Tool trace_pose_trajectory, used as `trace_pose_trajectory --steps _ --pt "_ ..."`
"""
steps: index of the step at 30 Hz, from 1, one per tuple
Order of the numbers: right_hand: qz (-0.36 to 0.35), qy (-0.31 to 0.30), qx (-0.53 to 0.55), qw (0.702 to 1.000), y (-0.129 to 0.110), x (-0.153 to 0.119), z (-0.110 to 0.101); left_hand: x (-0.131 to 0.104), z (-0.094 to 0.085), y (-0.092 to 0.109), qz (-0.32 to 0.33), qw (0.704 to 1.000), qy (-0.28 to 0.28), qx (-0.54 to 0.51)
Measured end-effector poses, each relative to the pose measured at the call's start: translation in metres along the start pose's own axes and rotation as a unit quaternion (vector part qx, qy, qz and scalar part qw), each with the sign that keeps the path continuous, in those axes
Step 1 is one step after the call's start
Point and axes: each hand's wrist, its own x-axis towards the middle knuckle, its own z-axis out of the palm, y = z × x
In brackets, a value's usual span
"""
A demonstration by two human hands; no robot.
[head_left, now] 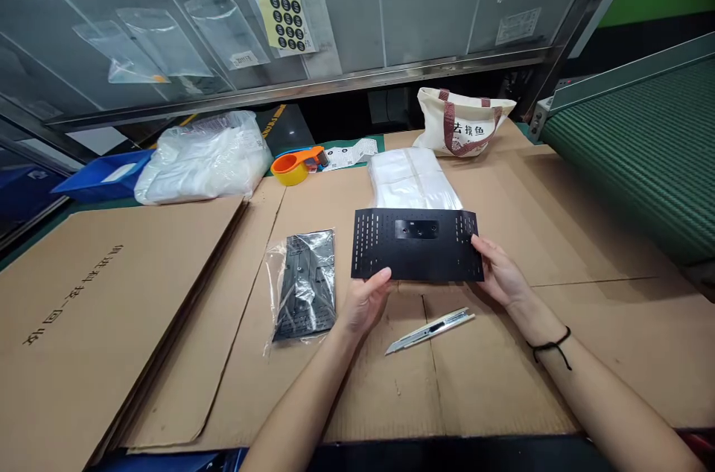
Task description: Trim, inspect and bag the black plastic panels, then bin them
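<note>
The fingers of the left hand point(366, 301) and most of those of the right hand point(500, 275) were hidden behind the thin black rectangular panel with rows of small slots point(413, 260), the thumbs showing at its front. The panel also covered the near edge of the bundle of whitish clear plastic bags point(410, 178), whose number could not be made out. Glare blurred the dark slotted piece point(307, 286) inside a clear plastic sleeve point(275, 267). The stack of brown printed cardboard sheets point(139, 263) was cut off at the left, the green ribbed conveyor belt point(642, 144) at the right.

There were two hands, one held panel, one sleeved piece, one slim white-and-silver utility knife point(430, 330), one orange-and-yellow tape dispenser point(293, 165) and one cream cloth tote bag with maroon handles point(461, 126).

The panel was up over the brown cardboard work surface point(586, 353), beyond the knife, its long axis running left to right, nearly level, and its broad face towards the wearer. Both hands were closed on it: the left gripped the near edge towards its left end, the right pinched the right end.
</note>
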Motion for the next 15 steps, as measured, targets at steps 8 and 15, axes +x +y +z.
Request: trace_pose_trajectory --steps 8,15 --pt "-0.073 0.067 0.011 0.995 -0.008 0.008 -0.017 0.005 -0.004 -0.001 0.198 0.964 0.003 0.180" --pt "-0.058 0.054 -0.016 0.997 -0.008 0.010 -0.028 -0.004 -0.002 -0.004 0.242 0.924 -0.015 0.295"
